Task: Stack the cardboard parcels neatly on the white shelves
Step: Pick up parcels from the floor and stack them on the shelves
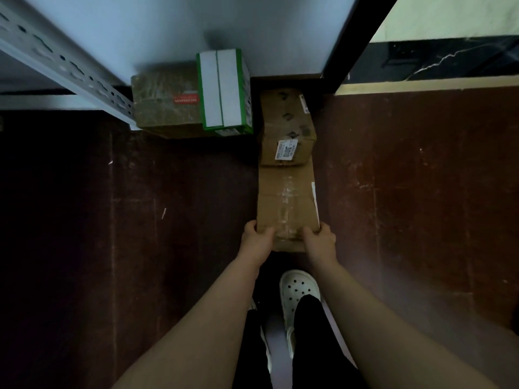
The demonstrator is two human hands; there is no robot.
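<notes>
A long brown cardboard parcel (pixel 286 203) lies on the dark floor straight ahead of me. My left hand (pixel 257 238) grips its near left corner and my right hand (pixel 320 238) grips its near right corner. A smaller brown parcel (pixel 286 127) with a white label sits on its far end. To the left, a brown parcel with a red label (pixel 165 105) and a green-and-white box (pixel 223 91) rest under the white shelf board (pixel 168 32).
The shelf's perforated grey upright (pixel 70 68) slants across the upper left. A black post (pixel 356 43) rises at the shelf's right side. My white clogs (pixel 297 293) stand just behind the long parcel. Dark reddish floor spreads on both sides.
</notes>
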